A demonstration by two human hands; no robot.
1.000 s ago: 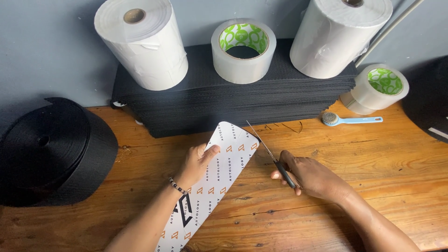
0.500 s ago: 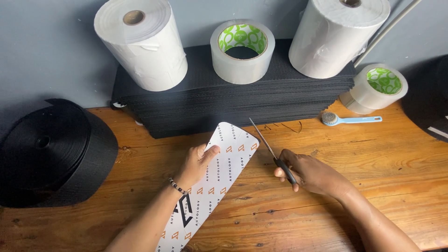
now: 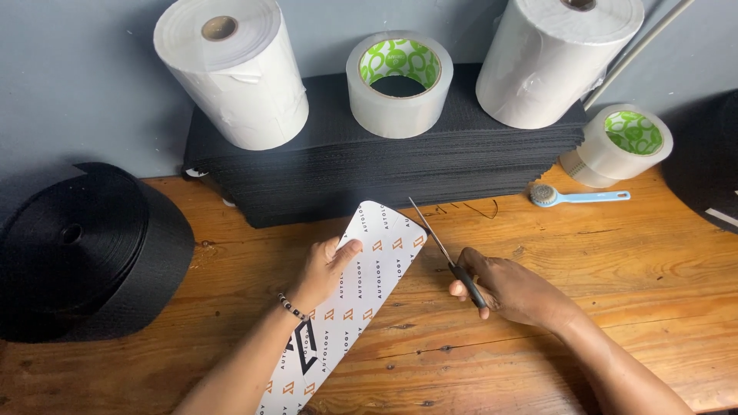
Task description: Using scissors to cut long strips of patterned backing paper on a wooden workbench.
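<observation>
While my left hand point(image 3: 327, 269) pins the long white printed card strip point(image 3: 350, 296) flat on the wooden table point(image 3: 600, 253), thumb clamped over its left edge, the strip runs from my wrist up toward one o'clock, its rounded end free for trimming. My right hand point(image 3: 511, 290) is closed round the black handles of the slim steel scissors point(image 3: 444, 250), blades nearly shut, pointing at eleven o'clock just beside the strip's right edge. Bare table lies open at three o'clock; the stack of black sheets point(image 3: 384, 165) walls off twelve.
</observation>
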